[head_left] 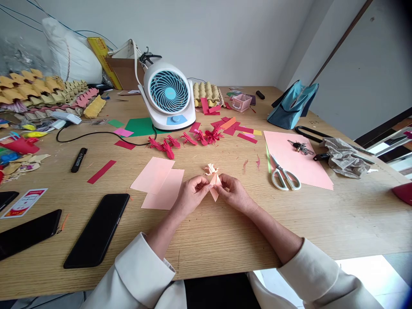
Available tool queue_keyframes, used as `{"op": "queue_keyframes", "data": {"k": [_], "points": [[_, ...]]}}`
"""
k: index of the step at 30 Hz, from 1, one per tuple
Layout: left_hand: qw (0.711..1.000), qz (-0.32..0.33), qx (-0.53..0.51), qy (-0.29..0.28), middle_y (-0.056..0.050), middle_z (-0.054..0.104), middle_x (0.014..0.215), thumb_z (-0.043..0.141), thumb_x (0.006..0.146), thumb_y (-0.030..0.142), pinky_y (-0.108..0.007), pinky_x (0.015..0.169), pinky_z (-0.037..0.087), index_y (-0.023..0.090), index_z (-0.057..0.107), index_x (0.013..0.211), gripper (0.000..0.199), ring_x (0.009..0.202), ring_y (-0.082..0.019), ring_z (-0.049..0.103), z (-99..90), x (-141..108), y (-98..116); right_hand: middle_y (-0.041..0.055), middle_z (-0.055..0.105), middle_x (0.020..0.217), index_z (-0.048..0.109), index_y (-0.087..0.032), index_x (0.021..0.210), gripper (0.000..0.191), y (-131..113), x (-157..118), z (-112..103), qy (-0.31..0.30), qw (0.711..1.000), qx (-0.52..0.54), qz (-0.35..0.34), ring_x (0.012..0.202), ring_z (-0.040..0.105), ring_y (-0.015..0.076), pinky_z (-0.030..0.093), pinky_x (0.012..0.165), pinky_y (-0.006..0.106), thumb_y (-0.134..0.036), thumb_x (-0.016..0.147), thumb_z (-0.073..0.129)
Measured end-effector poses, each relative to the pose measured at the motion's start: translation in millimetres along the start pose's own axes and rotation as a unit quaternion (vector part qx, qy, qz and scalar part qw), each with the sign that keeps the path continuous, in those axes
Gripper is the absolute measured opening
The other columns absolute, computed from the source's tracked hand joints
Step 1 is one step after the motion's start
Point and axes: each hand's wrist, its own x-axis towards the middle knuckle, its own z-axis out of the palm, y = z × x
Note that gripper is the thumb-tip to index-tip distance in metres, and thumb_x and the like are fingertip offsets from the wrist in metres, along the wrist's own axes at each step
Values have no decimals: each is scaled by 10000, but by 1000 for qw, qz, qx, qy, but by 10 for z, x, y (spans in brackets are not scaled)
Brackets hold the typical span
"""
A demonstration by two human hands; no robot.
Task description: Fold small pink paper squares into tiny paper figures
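Between my two hands is a small pink folded paper flower (212, 170), its frilly top pointing away from me and its pointed end towards me. The thumb and fingers of my left hand (195, 192) pinch its left side. On the other side my right hand (235, 192) pinches it as well. Left of my hands lie two overlapping pink paper sheets (152, 175). Farther back, several red paper flowers (201, 137) rest in a loose row. White-handled scissors (285, 174) lie partly on a stack of pink paper (302, 165) at the right.
A white fan (170, 96) stands at the back. Phones (97, 229), a black marker (79, 160) and a red strip (101, 172) lie left. Egg trays (41, 92) crowd the far left. Keys (302, 147), a crumpled cloth (346, 155) and a blue bag (292, 104) are right.
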Motion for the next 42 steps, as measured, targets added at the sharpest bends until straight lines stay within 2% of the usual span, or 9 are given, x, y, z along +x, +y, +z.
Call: {"op": "queue_keyframes", "data": {"k": [5,11,15,26,33,39,42], "points": [[998,23,47,19,24,593,671,592,872,303,-213,601,403,174,574,723,198,615,-106,518,8,-17,-14,-40,415,643,478,-191,705,306,24,13,2,-14,1000,25,3,589,365,105,300,543,244,-435,819,623],[994,56,87,23,15,611,705,586,875,261,-218,621,407,183,545,725,174,644,-113,528,23,-38,12,-35,423,663,467,-190,712,232,8,-8,-2,-14,1000,2,-10,597,373,107,300,538,242,-352,838,575],[995,59,75,23,15,610,702,588,871,249,-215,621,413,181,554,732,159,634,-109,528,31,-40,21,-32,426,660,439,-196,695,227,-22,-27,-5,-4,999,-25,-26,599,381,109,301,533,241,-333,841,547],[996,56,69,19,15,594,706,564,871,240,-223,623,417,187,537,729,155,642,-115,520,7,-29,36,-28,421,652,473,-193,720,280,-22,-3,5,-9,1000,7,-10,588,363,107,303,515,231,-426,852,555],[999,34,37,7,26,554,656,578,868,279,-213,583,389,181,538,706,193,604,-106,485,5,-31,78,-19,435,655,461,-199,704,266,-31,-27,-14,12,998,-40,-53,608,386,123,318,537,246,-391,863,555],[999,26,10,21,24,553,638,605,854,317,-215,571,394,176,544,687,227,593,-105,488,-10,-20,47,-20,472,651,506,-187,713,304,-33,-22,-13,16,1000,10,-4,589,392,112,336,553,249,-443,835,615],[1000,17,-9,16,11,595,662,616,848,342,-218,593,428,172,570,702,229,612,-113,531,-2,-19,24,-18,481,652,518,-184,709,300,-43,-26,-16,22,1000,2,-4,595,403,113,339,557,247,-439,834,614]]}}
